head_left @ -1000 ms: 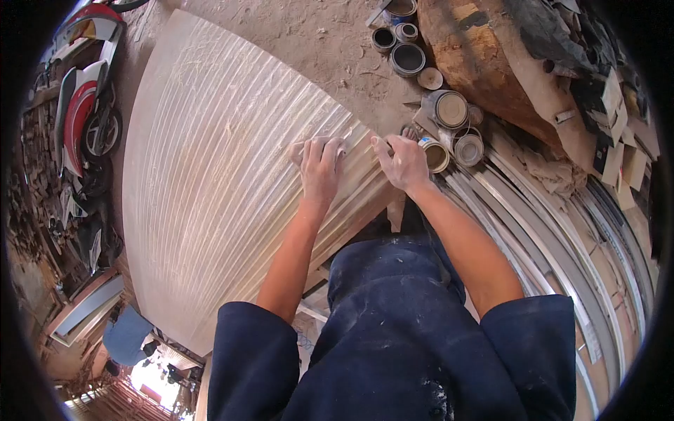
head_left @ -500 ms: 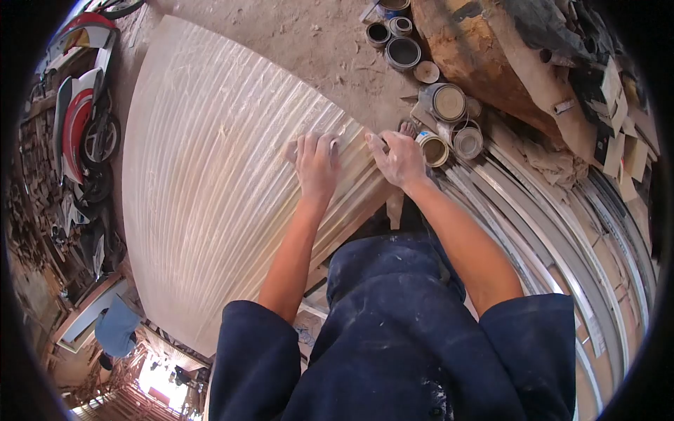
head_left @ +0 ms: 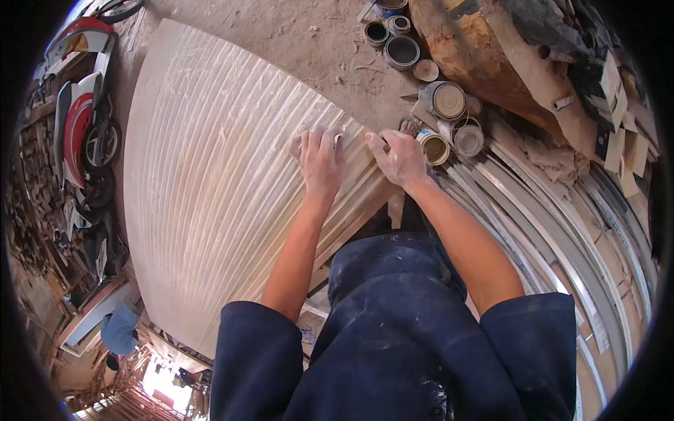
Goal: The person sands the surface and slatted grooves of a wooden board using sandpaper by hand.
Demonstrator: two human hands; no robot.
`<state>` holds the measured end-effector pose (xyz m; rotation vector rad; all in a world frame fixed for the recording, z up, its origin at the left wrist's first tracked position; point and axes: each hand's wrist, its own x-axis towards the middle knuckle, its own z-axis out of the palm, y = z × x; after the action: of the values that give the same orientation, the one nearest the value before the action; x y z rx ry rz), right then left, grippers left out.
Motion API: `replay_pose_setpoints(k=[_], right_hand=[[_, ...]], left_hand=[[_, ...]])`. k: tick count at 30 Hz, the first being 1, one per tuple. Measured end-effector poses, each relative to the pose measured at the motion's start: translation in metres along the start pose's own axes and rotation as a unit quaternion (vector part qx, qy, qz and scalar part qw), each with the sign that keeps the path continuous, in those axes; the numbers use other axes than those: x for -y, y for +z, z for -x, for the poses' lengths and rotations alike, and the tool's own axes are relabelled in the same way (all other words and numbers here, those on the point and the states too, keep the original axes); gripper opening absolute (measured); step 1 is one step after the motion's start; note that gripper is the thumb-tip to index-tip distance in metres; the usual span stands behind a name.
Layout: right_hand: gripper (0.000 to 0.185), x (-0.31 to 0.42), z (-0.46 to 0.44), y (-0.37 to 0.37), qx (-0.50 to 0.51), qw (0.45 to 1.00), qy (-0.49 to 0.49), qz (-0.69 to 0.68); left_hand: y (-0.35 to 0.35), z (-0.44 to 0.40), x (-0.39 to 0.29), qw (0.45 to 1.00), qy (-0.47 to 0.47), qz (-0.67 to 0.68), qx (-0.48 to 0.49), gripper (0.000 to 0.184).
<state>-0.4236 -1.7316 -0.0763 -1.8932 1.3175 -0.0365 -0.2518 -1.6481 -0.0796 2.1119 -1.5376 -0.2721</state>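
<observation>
A large pale panel with long parallel ridges lies in front of me, its surface whitish and dusty. My left hand rests on the ridges near the panel's right end, fingers bent and drawn together. Something small and pale may be under those fingers, but I cannot make it out. Close by on the right, my right hand is curled at the panel's corner, with the thumb over the edge. Its fingertips are partly hidden. Both hands are coated with pale dust.
Open paint cans stand on the dirt floor beyond my right hand. Long metal strips lie at the right, below a big brown slab. A red motorbike stands at the left; a person in blue is at lower left.
My left hand has shifted slightly to the right along the ridges, still curled. My right hand stays at the panel's corner.
</observation>
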Motion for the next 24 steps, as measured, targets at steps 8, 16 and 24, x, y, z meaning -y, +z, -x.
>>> replay_pose_setpoints(k=[8, 16, 24], right_hand=[[0.053, -0.0006, 0.0005, 0.0016, -0.012, 1.000, -0.005, -0.002], [0.054, -0.0016, 0.0002, 0.0036, -0.013, 1.000, -0.006, 0.007], [0.055, -0.0016, -0.0006, 0.0027, 0.009, 1.000, 0.007, 0.017]], left_hand=[[-0.0046, 0.0033, -0.0002, 1.000, -0.010, -0.017, 0.009, 0.017], [-0.0019, 0.0016, 0.0002, 1.000, 0.001, -0.016, -0.009, 0.016], [-0.0022, -0.0025, -0.0040, 1.000, -0.015, 0.008, 0.018, 0.019]])
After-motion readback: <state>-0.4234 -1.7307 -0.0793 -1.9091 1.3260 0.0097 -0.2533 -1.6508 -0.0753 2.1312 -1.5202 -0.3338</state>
